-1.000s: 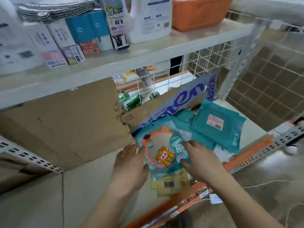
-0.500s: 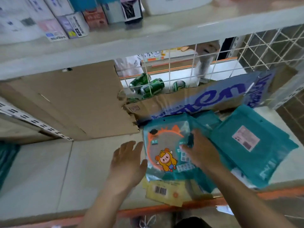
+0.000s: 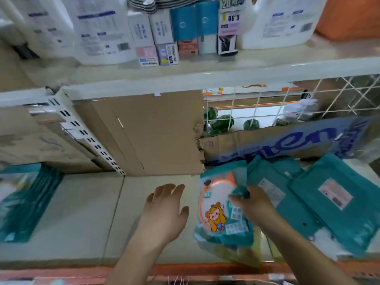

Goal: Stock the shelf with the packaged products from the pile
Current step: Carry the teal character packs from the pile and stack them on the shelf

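The cartoon packet (image 3: 216,210), printed with a small orange figure, lay at the left edge of the pile of teal packets (image 3: 339,204) on the lower shelf board (image 3: 82,212). The right hand (image 3: 254,205) rested on it, fingers curled and pinching its teal upper flap. The left hand (image 3: 164,210) was just beside the packet, fingers straight and loosely spread, holding nothing. Behind stood a cardboard sheet (image 3: 148,132) and a blue-lettered carton (image 3: 287,142), with green cans (image 3: 222,122) beyond a wire grid (image 3: 257,103).
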Action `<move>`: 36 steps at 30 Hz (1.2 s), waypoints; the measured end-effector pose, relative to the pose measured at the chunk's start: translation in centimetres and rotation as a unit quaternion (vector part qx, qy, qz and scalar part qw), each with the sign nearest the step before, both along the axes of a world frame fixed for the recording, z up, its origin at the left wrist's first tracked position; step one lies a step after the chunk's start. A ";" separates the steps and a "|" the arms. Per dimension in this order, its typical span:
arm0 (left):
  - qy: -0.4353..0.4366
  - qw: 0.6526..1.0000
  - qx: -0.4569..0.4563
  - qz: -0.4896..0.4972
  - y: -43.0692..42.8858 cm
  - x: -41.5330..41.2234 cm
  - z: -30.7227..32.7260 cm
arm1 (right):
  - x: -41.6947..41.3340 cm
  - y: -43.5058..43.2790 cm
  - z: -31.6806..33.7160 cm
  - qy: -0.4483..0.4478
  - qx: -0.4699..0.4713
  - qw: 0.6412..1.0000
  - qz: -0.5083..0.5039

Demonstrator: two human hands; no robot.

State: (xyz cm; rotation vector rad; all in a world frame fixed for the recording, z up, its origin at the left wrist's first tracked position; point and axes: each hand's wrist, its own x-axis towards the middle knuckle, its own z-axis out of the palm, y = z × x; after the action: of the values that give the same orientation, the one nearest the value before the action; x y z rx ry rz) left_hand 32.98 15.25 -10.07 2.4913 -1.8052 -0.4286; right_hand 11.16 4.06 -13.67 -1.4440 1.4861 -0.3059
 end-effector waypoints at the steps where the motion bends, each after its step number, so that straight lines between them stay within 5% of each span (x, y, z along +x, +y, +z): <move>1: 0.000 1.000 -0.003 -0.003 0.5 0.7 0.2 | 0.8 0.7 0.5 -0.008 -0.004 1.000 0.005; 20: 0.015 0.999 -0.001 0.052 13.0 16.7 -0.2 | 23.8 9.1 -3.2 -0.047 0.045 0.995 0.081; 25: 0.023 0.999 -0.002 0.036 13.2 17.3 -0.9 | 23.9 9.3 -5.3 0.107 -0.037 0.989 0.095; 32: 0.039 0.999 -0.001 -0.017 10.4 14.6 -1.2 | 20.1 8.9 -5.2 0.171 -0.048 0.967 0.183; 36: 0.046 0.997 0.002 -0.057 7.5 11.4 -0.6 | 14.9 7.8 -3.9 0.203 -0.047 0.971 0.117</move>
State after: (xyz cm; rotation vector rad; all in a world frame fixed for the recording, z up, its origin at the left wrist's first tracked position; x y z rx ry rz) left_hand 44.33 22.80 -10.67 2.3356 -1.9189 -0.5433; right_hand 26.03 11.83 -17.58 -1.8180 1.6139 0.0710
